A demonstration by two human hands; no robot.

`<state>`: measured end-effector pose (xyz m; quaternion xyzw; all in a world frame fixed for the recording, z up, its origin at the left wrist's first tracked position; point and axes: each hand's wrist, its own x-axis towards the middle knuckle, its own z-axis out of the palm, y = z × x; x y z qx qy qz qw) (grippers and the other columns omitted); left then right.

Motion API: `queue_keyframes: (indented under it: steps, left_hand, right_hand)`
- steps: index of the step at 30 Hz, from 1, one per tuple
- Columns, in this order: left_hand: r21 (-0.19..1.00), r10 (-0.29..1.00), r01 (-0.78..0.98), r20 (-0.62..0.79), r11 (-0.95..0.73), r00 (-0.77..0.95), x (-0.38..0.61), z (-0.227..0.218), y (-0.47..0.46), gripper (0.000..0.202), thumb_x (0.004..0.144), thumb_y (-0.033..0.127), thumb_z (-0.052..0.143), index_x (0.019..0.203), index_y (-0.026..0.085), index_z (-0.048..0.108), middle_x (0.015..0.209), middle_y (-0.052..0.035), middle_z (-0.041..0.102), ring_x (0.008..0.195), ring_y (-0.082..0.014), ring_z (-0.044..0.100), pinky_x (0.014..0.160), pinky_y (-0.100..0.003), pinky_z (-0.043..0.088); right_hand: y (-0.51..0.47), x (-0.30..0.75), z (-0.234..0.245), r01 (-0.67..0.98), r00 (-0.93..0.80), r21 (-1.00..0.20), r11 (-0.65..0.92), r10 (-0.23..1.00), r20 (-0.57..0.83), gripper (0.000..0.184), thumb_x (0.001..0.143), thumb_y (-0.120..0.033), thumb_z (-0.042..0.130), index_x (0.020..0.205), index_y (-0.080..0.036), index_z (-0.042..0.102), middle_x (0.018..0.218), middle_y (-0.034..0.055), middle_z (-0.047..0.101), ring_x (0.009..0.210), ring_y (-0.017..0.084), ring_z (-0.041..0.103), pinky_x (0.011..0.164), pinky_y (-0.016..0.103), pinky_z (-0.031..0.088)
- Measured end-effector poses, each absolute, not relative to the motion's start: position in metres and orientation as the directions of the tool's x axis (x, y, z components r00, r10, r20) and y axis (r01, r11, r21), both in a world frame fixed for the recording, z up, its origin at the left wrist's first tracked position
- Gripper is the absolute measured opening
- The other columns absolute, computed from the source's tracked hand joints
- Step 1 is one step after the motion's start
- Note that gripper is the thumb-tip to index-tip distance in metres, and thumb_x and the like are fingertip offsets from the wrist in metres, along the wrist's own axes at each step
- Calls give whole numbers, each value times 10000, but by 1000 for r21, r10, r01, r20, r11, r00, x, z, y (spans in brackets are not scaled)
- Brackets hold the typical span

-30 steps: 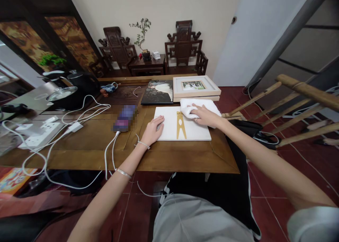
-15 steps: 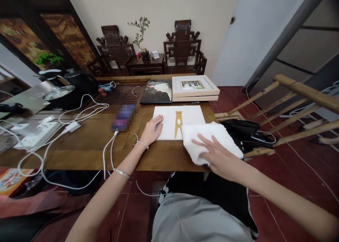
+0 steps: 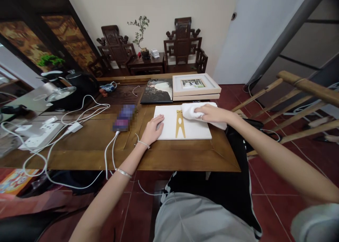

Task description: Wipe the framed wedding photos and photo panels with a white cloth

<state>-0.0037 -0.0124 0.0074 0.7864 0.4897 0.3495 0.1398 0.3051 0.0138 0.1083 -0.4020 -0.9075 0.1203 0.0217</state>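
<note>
A flat white panel (image 3: 167, 129) lies near the table's front edge. On it is a gold two-legged piece (image 3: 180, 129) with an oval hole, which looks like the fold-out stand of a picture frame. My left hand (image 3: 153, 129) rests flat on the panel's left edge, fingers extended. Over the panel's upper right part, my right hand (image 3: 212, 113) presses a bunched white towel (image 3: 189, 111), its fingers curled into the cloth. The towel hides that corner and hangs past the right side, close to the top of the gold piece.
Behind the panel lie a dark photo panel (image 3: 156, 91) and a stack of pale picture frames (image 3: 196, 90). To the left are a phone (image 3: 124, 118) on a cable, a power strip (image 3: 43, 134) and tangled white cords. A bamboo chair (image 3: 304, 83) stands at the right.
My right hand has moved the towel away from me, from the panel's near right corner to its far right part. The near right corner now shows. My left hand stays put.
</note>
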Motion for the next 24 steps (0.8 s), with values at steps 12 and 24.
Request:
queue_keyframes:
  steps: [12, 24]
  left_hand:
    - [552, 863, 676, 417, -489, 284, -4, 7, -12, 365, 913, 242, 486, 1204, 148, 685, 1349, -126, 642, 1330, -254, 547, 1175, -479, 372]
    - [566, 868, 672, 421, -478, 263, -2, 5, -12, 354, 901, 223, 489, 1189, 174, 689, 1345, -112, 646, 1331, -254, 546, 1181, -498, 358]
  right_hand:
    - [49, 302, 110, 771, -611, -273, 575, 789, -65, 328, 807, -162, 471, 1059, -183, 681, 1182, 113, 692, 1066, 300, 609, 915, 391, 442]
    - [-131, 304, 84, 713, -689, -229, 662, 723, -54, 463, 666, -18, 470, 997, -260, 685, 1388, 122, 590, 1468, 289, 320, 1168, 581, 282]
